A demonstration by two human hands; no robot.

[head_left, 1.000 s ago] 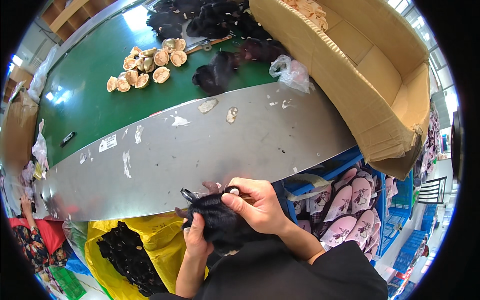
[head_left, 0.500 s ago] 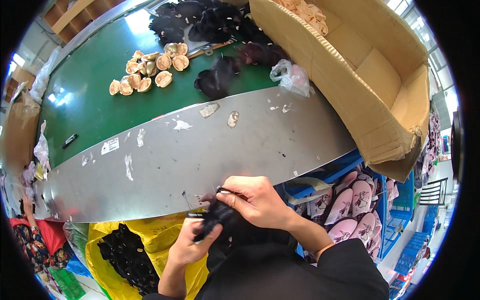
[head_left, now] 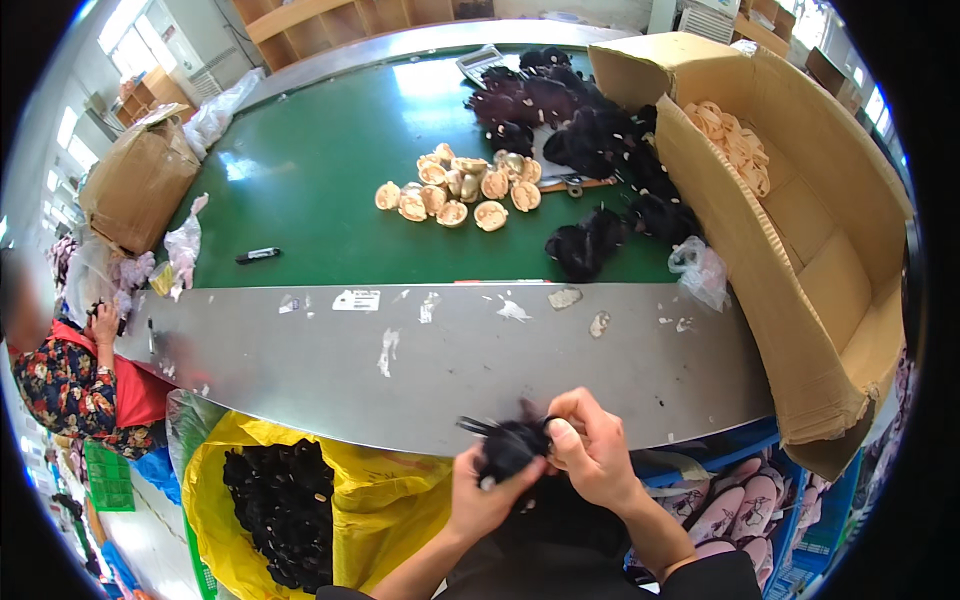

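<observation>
In front of the table's near edge, my left hand [head_left: 480, 502] is wrapped round a black furry piece [head_left: 510, 450]. My right hand [head_left: 592, 452] pinches the right edge of the same piece between thumb and fingers. Thin dark strips stick out from its left side, too blurred to name. A small pale spot shows beside my left fingers. Similar black furry pieces [head_left: 590, 140] lie heaped at the far right of the table, and one clump [head_left: 583, 246] sits nearer. Below left, a yellow bag [head_left: 375, 500] stands full of small black pieces [head_left: 283, 510].
Beige, gold-backed face-shaped shells [head_left: 490, 215] lie on the green tabletop [head_left: 320, 225], with a black marker [head_left: 258, 255] to the left. A large cardboard box [head_left: 745, 235] occupies the right. Pink slippers [head_left: 755, 505] fill a blue crate below. Another person [head_left: 75, 390] works at far left.
The view has turned and lifted, shifting the table contents rightward and down in the picture. My hands still grip the black furry piece; the right one is now at its right edge, not above it.
</observation>
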